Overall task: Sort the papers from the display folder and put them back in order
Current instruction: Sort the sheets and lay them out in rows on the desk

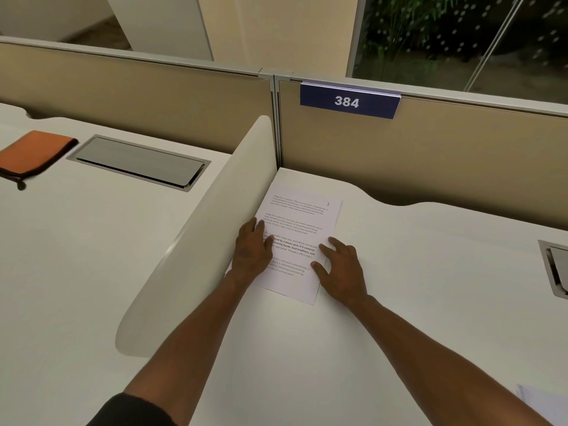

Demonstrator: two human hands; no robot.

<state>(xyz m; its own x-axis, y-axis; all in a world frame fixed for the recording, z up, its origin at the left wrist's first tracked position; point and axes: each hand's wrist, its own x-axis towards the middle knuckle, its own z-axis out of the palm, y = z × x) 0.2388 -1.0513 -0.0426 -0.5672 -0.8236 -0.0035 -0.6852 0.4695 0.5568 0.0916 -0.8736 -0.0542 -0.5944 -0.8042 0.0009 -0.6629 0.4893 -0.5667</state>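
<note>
A printed white sheet (302, 229), marked 3 in its top right corner, lies flat on the white desk (399, 302) close to the curved side divider. My left hand (252, 250) rests on the sheet's left edge with its fingers laid forward. My right hand (341, 269) sits at the sheet's right edge, fingertips touching the paper and fingers slightly bent. Whether more sheets lie under the top one I cannot tell. A corner of more white paper or the folder (534, 401) shows at the lower right edge.
A white curved divider (199, 241) separates this desk from the left one. There lie an orange pouch (33, 153) and a grey cable hatch (138, 161). Another hatch (556, 265) sits at the right. A beige partition with a blue 384 sign (349, 101) closes the back.
</note>
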